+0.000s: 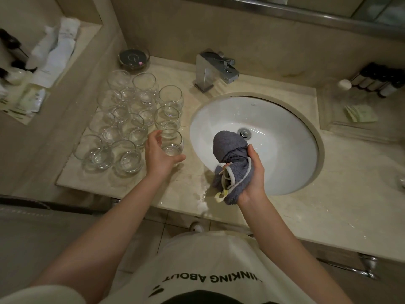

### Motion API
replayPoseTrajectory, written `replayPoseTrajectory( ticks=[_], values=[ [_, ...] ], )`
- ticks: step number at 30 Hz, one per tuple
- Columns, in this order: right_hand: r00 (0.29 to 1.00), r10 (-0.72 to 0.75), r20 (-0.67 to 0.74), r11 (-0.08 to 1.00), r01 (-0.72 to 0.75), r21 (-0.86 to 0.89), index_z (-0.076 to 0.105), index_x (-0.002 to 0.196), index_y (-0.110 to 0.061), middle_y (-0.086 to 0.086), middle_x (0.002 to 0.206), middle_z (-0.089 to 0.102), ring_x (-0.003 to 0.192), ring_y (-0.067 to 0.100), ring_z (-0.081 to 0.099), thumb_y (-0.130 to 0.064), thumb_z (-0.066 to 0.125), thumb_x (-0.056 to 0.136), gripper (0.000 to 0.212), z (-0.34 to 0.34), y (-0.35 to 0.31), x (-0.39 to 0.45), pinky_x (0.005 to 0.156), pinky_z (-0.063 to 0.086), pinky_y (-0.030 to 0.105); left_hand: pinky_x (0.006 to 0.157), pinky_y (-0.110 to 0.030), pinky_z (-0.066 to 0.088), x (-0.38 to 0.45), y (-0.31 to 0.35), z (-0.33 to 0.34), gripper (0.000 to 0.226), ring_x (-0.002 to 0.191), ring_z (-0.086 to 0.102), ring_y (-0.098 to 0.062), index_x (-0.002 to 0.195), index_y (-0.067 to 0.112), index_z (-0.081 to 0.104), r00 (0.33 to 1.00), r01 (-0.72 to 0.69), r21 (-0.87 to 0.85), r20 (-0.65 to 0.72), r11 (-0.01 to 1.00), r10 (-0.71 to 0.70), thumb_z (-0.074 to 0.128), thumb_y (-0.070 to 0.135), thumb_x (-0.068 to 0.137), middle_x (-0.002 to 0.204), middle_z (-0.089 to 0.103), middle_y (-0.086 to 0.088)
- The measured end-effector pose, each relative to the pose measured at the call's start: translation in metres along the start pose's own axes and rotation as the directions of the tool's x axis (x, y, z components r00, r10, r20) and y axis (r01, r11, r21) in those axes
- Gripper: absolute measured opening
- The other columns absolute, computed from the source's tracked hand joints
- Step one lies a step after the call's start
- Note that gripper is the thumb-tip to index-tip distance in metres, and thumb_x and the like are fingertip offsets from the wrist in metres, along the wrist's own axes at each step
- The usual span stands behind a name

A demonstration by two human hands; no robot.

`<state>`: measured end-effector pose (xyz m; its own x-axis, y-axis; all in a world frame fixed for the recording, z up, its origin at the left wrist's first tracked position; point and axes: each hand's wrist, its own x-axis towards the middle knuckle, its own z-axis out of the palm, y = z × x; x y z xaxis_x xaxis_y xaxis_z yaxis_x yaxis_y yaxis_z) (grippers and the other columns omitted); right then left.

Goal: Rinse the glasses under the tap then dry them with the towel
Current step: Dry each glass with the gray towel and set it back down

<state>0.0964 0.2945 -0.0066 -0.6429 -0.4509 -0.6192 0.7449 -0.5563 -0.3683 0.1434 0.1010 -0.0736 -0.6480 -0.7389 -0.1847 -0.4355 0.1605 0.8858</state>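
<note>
Several clear stemless glasses [131, 119] stand grouped on the marble counter [328, 194] left of the sink. My left hand [158, 153] curls round the nearest glass [173, 142], the front right one of the group, which stands on the counter; my thumb lies by its base and my fingers at its left side. My right hand [254, 172] grips a bunched grey towel [232, 154] with a pale trim and loop, over the front of the white sink basin [285, 137]. The chrome tap [213, 70] stands behind the basin; no water is seen running.
A round dark-lidded glass dish [134, 58] sits behind the glasses. White packets and bottles [52, 51] lie on the ledge at left. Dark toiletry bottles [381, 81] and sachets [360, 114] rest on a tray at right. Water is puddled on the counter's front edge [201, 196].
</note>
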Motion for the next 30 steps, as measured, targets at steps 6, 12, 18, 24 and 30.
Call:
replayPoseTrajectory(
  ticks=[6,12,18,24,30],
  values=[
    [1.000,0.015,-0.009,1.000,-0.015,-0.012,0.068,0.102,-0.009,0.010,0.087,0.070,0.066,0.022,0.066,-0.046,0.051,0.092,0.041,-0.001,0.001,0.002,0.055,0.056,0.029,0.104,-0.030,0.038,-0.002,0.001,-0.002,0.097,0.126,0.047,-0.017,0.140,0.017,0.035,1.000,0.016,-0.008,0.020,1.000,-0.016,0.091,0.009,0.061,0.140,0.049,-0.008],
    [1.000,0.013,-0.026,1.000,-0.013,-0.016,0.066,0.103,-0.010,0.009,0.087,0.070,0.068,0.020,0.066,-0.045,0.053,0.092,0.040,-0.004,0.001,0.007,0.056,0.056,0.028,0.096,-0.027,0.038,-0.008,0.001,-0.001,0.092,0.122,0.051,-0.022,0.140,0.024,0.033,0.999,0.037,0.013,-0.009,0.999,-0.036,0.089,0.017,0.067,0.134,0.053,0.000],
    [1.000,0.023,-0.011,1.000,-0.023,-0.007,0.066,0.099,-0.009,0.009,0.082,0.071,0.062,0.019,0.068,-0.044,0.050,0.094,0.039,-0.004,0.000,0.005,0.053,0.055,0.028,0.080,-0.007,0.040,-0.015,0.008,-0.001,0.088,0.116,0.049,-0.016,0.145,0.023,0.030,0.998,0.069,-0.037,-0.010,0.997,-0.069,0.082,0.010,0.076,0.133,0.051,-0.002],
    [1.000,0.020,-0.012,1.000,-0.020,-0.015,0.067,0.098,-0.010,0.008,0.081,0.071,0.063,0.020,0.067,-0.044,0.050,0.094,0.039,-0.006,-0.002,0.005,0.054,0.056,0.027,0.093,-0.022,0.035,-0.023,0.008,-0.008,0.092,0.122,0.049,-0.020,0.152,0.028,0.022,0.998,0.050,0.002,-0.040,0.999,-0.050,0.079,0.015,0.081,0.145,0.047,-0.005],
    [0.997,0.041,-0.065,0.997,-0.045,-0.065,0.064,0.107,-0.008,0.008,0.077,0.072,0.060,0.019,0.069,-0.046,0.051,0.094,0.042,-0.004,-0.001,0.004,0.054,0.056,0.025,0.096,-0.024,0.035,-0.030,-0.002,-0.019,0.094,0.129,0.049,-0.027,0.154,0.034,0.017,0.999,0.016,0.042,-0.043,0.999,-0.014,0.076,0.019,0.083,0.153,0.040,-0.001]
  ],
)
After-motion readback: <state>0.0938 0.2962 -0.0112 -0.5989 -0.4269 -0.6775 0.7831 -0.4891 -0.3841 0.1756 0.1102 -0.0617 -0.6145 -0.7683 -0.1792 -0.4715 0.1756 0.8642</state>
